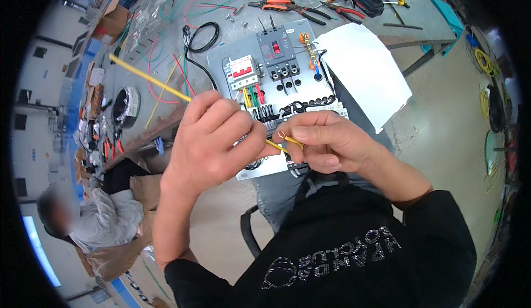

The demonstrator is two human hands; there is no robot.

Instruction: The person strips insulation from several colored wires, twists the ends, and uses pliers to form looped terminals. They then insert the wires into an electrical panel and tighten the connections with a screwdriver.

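My left hand [218,142] is closed around a yellow wire [149,78]. One stretch of it sticks out stiffly to the upper left, and a short piece shows past my fingers on the right. My right hand [326,142] pinches a yellow wire end with a bare, curled copper tip, close to my left fingertips. Whether both pieces are one wire is hidden by my fingers. Beneath my hands lies a light grey mounting plate [218,62]. It carries a black breaker [276,48] with a red switch and a white breaker [242,70] with red levers and coloured wires.
A white paper sheet [359,70] lies right of the plate. Orange-handled pliers [276,4] and other hand tools lie on the grey table [238,29]. Black cable [204,48] and loose red and green wires lie to the left. A seated person [105,219] is at the lower left.
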